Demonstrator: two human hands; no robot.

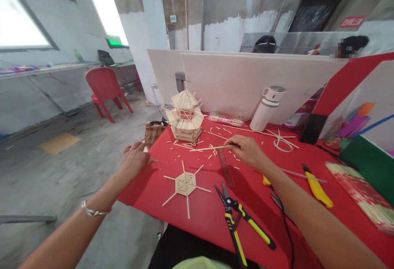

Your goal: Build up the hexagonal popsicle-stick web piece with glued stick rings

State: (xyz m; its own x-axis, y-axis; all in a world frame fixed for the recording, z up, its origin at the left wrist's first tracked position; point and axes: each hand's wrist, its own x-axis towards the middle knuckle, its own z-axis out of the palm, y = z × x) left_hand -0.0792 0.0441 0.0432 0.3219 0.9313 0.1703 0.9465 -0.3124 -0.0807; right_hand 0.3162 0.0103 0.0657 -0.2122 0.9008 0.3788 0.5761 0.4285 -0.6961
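My right hand point(246, 149) pinches the end of a thin wooden stick point(207, 148) that lies across the red table point(200, 211) toward the left. My left hand point(134, 159) rests at the table's left edge with its fingers loosely curled and nothing visible in them. Between my hands lies a flat hexagonal stick web point(185, 184) with spokes. Behind it stands a small stick pagoda model point(185, 116). A transparent ruler point(226, 167) lies just below my right hand.
Yellow-handled cutters point(238, 219) lie at the front of the table, a yellow tool point(318, 187) to the right. A white bottle point(267, 108) stands by white partition boards point(246, 80). Stick offcuts are scattered about. A red chair point(106, 90) stands on the floor at left.
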